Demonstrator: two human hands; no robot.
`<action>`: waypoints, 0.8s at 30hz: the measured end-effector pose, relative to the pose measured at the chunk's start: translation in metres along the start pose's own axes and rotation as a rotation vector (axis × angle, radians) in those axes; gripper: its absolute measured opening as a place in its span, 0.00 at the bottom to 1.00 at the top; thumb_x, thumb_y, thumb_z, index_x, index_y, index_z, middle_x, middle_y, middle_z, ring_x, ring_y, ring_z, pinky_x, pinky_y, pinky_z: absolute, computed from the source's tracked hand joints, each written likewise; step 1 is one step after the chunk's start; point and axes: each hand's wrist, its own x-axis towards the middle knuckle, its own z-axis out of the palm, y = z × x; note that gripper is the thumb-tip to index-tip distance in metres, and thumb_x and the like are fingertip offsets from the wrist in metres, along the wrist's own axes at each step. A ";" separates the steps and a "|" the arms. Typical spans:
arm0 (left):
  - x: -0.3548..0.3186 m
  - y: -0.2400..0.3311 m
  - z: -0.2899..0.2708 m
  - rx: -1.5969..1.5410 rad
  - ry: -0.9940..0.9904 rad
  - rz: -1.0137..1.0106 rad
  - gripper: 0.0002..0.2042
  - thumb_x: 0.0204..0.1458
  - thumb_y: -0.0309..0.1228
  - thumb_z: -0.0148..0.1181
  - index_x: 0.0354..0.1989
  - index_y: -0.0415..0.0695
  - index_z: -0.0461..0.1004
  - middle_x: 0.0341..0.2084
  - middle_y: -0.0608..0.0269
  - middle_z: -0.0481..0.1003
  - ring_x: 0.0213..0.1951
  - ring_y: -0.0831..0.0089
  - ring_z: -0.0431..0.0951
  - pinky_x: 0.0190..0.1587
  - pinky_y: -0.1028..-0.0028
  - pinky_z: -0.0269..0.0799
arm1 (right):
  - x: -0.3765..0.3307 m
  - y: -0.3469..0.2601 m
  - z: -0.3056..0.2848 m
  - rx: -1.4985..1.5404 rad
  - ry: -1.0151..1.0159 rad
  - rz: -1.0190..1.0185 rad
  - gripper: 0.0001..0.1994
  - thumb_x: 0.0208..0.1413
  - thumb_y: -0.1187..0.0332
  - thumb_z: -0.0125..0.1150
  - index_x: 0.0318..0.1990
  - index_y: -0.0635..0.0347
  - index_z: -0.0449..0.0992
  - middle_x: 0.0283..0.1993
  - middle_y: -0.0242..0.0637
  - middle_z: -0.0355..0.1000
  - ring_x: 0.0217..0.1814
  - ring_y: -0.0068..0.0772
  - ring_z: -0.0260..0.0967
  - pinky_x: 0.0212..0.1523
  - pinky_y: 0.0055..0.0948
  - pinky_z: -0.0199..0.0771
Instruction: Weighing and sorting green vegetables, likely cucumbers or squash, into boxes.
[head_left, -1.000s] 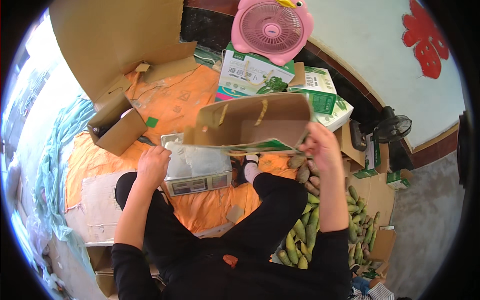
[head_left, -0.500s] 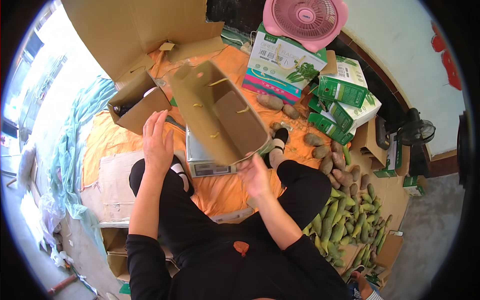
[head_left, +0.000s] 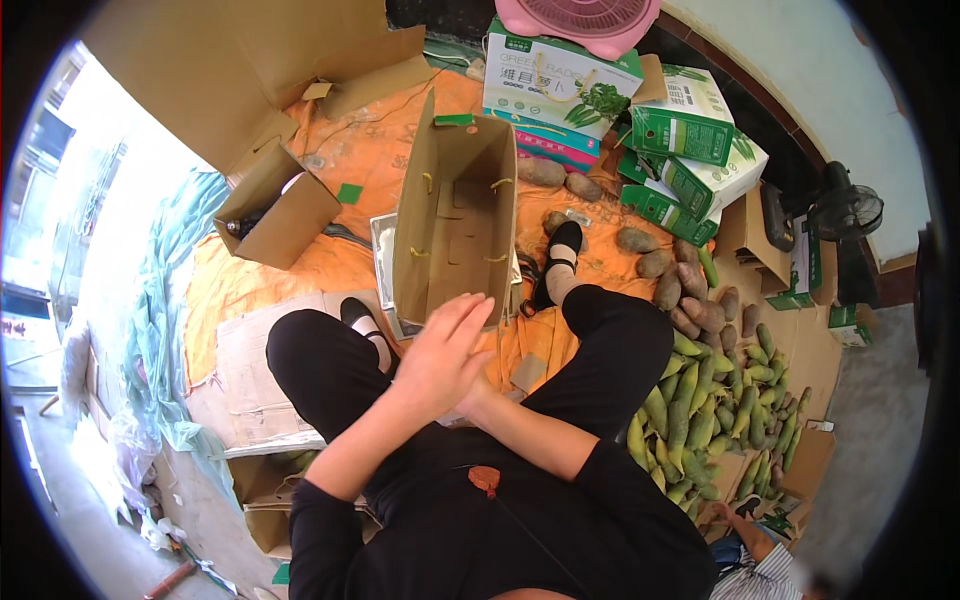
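Brown cardboard box upright, open, string handles; left hand near.

I count one open brown carton upright, one smaller brown box to its left, four green-and-white printed cartons to its right, and one pink fan beyond it.
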 end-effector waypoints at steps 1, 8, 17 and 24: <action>0.002 0.001 0.015 -0.022 -0.096 -0.148 0.33 0.43 0.26 0.63 0.60 0.36 0.58 0.57 0.45 0.61 0.60 0.49 0.60 0.60 0.62 0.61 | 0.000 0.002 0.001 0.026 0.015 -0.004 0.16 0.64 0.61 0.44 0.58 0.48 0.61 0.52 0.35 0.67 0.51 0.28 0.66 0.47 0.32 0.70; 0.019 -0.010 0.067 0.076 -0.225 -0.228 0.40 0.46 0.34 0.63 0.65 0.34 0.46 0.60 0.41 0.57 0.62 0.49 0.57 0.62 0.63 0.57 | -0.016 -0.012 -0.004 0.056 0.214 -0.059 0.14 0.63 0.61 0.47 0.54 0.49 0.63 0.50 0.33 0.68 0.50 0.28 0.66 0.46 0.32 0.70; 0.019 -0.023 0.083 -0.023 -0.328 -0.387 0.40 0.49 0.39 0.61 0.65 0.34 0.46 0.58 0.39 0.60 0.56 0.49 0.66 0.56 0.62 0.64 | -0.036 -0.030 -0.026 -0.089 0.244 -0.069 0.15 0.57 0.66 0.55 0.51 0.50 0.64 0.44 0.30 0.69 0.46 0.27 0.66 0.42 0.31 0.69; 0.016 -0.045 0.088 0.255 -0.529 -0.282 0.27 0.42 0.31 0.61 0.54 0.41 0.67 0.43 0.52 0.72 0.48 0.53 0.72 0.49 0.62 0.69 | -0.091 -0.066 -0.014 -0.418 0.295 0.000 0.19 0.57 0.74 0.51 0.56 0.55 0.60 0.46 0.29 0.67 0.46 0.22 0.65 0.43 0.26 0.65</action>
